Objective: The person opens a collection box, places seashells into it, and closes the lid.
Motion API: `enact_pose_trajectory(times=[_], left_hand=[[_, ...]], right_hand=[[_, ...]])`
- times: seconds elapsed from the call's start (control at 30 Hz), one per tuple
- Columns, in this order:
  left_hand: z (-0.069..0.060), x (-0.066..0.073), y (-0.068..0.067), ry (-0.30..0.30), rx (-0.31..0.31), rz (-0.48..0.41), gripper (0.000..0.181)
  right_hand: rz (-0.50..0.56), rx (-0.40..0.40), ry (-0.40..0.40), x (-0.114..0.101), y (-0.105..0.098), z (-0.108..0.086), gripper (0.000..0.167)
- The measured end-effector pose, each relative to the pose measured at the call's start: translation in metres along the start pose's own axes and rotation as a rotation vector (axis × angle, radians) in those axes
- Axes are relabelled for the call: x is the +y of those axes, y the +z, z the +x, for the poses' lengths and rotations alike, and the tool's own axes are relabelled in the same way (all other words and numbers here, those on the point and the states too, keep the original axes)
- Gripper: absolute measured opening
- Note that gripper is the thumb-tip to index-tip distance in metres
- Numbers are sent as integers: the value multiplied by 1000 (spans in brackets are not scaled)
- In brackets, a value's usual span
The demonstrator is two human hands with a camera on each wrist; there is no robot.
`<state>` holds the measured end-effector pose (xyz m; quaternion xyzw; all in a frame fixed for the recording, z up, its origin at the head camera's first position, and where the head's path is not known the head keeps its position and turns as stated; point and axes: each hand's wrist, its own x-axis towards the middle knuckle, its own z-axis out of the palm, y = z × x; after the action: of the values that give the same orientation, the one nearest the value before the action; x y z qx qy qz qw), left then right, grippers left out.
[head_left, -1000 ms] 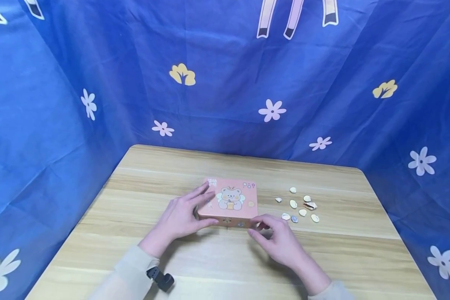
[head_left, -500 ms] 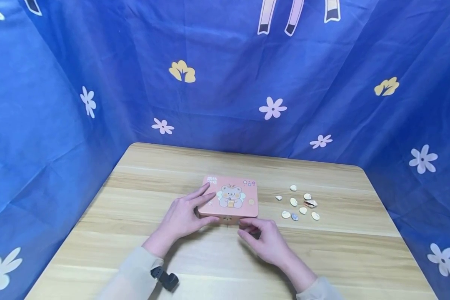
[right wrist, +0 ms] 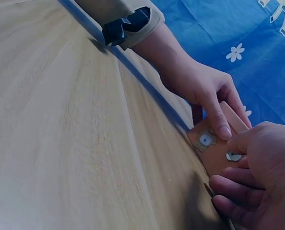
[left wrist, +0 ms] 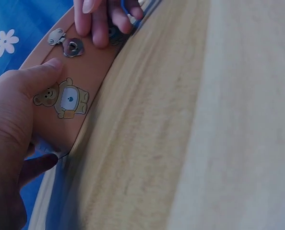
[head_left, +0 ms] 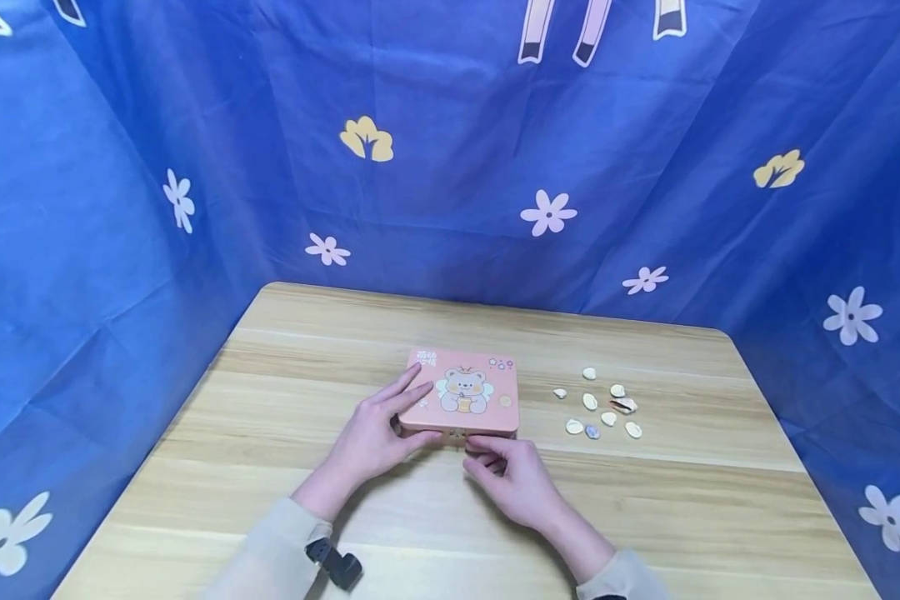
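A pink box [head_left: 461,392] with a bear on its lid lies closed on the table. My left hand [head_left: 371,442] grips its left side, thumb on the front face and fingers over the lid's left edge. My right hand [head_left: 513,479] touches the front near the middle, its fingers bent beside the metal clasp [left wrist: 73,47]. In the left wrist view the clasp shows between my left thumb and the right fingers. The right wrist view shows the clasp [right wrist: 233,156] partly covered by my right hand [right wrist: 272,167].
Several small pale shells [head_left: 589,402], a bluish one [head_left: 592,432] and a brown-marked one [head_left: 624,406] lie right of the box on the wooden table [head_left: 285,350]. A blue patterned cloth [head_left: 450,183] hangs behind and at both sides.
My right hand has slid left along the box's front, from the right corner to beside the clasp. My left hand keeps its grip on the left side.
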<state>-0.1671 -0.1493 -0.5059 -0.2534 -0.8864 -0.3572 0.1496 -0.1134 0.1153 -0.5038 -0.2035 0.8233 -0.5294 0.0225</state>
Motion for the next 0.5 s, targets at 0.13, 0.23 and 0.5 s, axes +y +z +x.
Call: enact_pose_trajectory(times=[0.13, 0.23, 0.5], left_hand=[[0, -1, 2, -9, 4, -29, 78], [0, -1, 3, -12, 7, -35, 79], [0, -2, 2, -10, 10, -55, 79]], right_hand=[[35, -1, 8, 1, 4, 1, 34], [63, 4, 24, 1, 5, 2, 31], [279, 38, 139, 0, 10, 3, 23]])
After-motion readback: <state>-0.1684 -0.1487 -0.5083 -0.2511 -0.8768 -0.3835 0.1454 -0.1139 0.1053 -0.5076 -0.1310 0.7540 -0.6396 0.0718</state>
